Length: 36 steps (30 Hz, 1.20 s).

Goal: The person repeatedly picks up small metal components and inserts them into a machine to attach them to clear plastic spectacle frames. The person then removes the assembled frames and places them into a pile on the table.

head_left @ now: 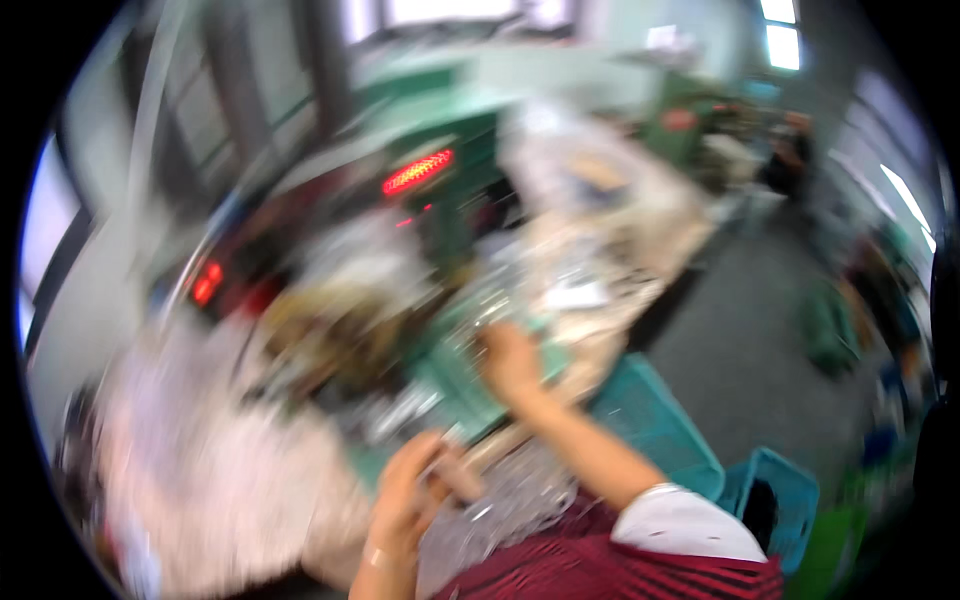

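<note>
Frame heavily motion-blurred.

- Hands: two. Left hand (405, 495) low, fingers curled round one small pale rod-like item (455, 478); identity unclear.
- Right hand (510, 360) stretched forward, fingers bent over green tray (455, 390); grip cannot be told.
- Clear plastic wrap (505, 505): one heap, just below left fingers.
- Teal crates (650, 420): two, right of right forearm.
- Red lights (417, 172): two clusters, well beyond fingers.
- Pale bench (640, 230) beyond right fingers.

Head-worn fisheye view, tilted and motion-blurred.
It looks down and forward from close above the cluttered pale work bench (640, 270), grey floor (750, 340) at right.
</note>
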Tool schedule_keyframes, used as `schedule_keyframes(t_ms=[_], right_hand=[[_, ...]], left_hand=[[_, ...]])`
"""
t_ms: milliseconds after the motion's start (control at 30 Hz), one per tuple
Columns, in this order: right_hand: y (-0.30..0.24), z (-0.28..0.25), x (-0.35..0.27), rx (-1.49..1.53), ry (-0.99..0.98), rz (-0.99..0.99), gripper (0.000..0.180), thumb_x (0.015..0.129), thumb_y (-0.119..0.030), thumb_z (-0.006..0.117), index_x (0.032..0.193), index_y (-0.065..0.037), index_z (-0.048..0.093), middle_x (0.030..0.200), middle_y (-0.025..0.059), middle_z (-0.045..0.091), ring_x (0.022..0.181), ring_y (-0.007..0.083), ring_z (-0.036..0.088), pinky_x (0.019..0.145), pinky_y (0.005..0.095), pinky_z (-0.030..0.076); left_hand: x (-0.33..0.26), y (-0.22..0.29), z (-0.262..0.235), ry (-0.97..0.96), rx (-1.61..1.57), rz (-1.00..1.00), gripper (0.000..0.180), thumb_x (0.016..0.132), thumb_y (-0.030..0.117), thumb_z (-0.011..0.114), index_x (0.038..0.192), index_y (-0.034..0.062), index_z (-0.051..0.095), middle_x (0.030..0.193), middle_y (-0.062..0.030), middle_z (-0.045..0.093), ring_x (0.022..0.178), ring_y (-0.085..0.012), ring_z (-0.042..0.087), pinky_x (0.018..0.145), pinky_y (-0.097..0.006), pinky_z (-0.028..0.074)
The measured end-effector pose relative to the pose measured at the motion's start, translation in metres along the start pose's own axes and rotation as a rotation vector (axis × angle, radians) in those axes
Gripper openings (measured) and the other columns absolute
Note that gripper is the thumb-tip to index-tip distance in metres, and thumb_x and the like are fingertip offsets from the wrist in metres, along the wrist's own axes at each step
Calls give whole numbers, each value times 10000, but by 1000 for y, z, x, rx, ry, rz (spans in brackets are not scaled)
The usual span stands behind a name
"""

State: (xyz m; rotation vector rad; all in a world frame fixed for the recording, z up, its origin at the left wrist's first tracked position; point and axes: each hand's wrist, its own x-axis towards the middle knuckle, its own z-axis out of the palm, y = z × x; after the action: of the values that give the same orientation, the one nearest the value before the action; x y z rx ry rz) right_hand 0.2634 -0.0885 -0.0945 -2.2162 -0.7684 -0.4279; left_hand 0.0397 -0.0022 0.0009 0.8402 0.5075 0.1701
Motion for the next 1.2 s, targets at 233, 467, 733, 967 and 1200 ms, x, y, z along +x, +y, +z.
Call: schedule_keyframes(t_ms=[233, 467, 733, 967, 1200], right_hand=[[0, -52, -2, 1059, 128, 456, 127, 905, -24, 618, 1020, -12, 670, 956, 33, 665, 900, 115, 599, 844, 246, 471], [-60, -43, 14, 888, -2, 289, 144, 877, -31, 664, 1017, -12, 689, 934, 24, 684, 875, 104, 615, 799, 227, 470], [-17, -81, -22, 386, 48, 86, 135, 813, -25, 676, 941, 3, 710, 904, 74, 699, 865, 145, 639, 798, 261, 485], [-73, -125, -23, 644, -194, 44, 148, 807, -24, 666, 946, -11, 716, 895, 87, 693, 826, 167, 649, 758, 281, 487], [-131, -71, -2, 930, -79, -10, 373, 784, -17, 693, 1137, 39, 585, 887, 100, 687, 846, 161, 658, 786, 285, 497]], left_hand=[[-46, 80, -121, 406, 666, 476, 165, 881, 136, 642, 904, -27, 656, 808, -79, 671, 690, -143, 619, 625, -259, 498], [37, 130, -222, 958, 1647, 617, 172, 738, 101, 679, 905, 78, 712, 1064, -172, 681, 932, -297, 636, 816, -373, 491], [19, 64, -222, 599, 1791, 751, 157, 825, 145, 646, 945, 65, 708, 1178, -156, 644, 1056, -356, 583, 934, -423, 463], [25, 82, -231, 963, 1910, 999, 102, 915, 133, 572, 988, 65, 593, 785, -106, 652, 689, -288, 625, 608, -403, 482], [22, 71, -200, 791, 699, 884, 167, 1007, 235, 511, 990, 78, 567, 805, -28, 585, 665, -115, 540, 580, -261, 403]])
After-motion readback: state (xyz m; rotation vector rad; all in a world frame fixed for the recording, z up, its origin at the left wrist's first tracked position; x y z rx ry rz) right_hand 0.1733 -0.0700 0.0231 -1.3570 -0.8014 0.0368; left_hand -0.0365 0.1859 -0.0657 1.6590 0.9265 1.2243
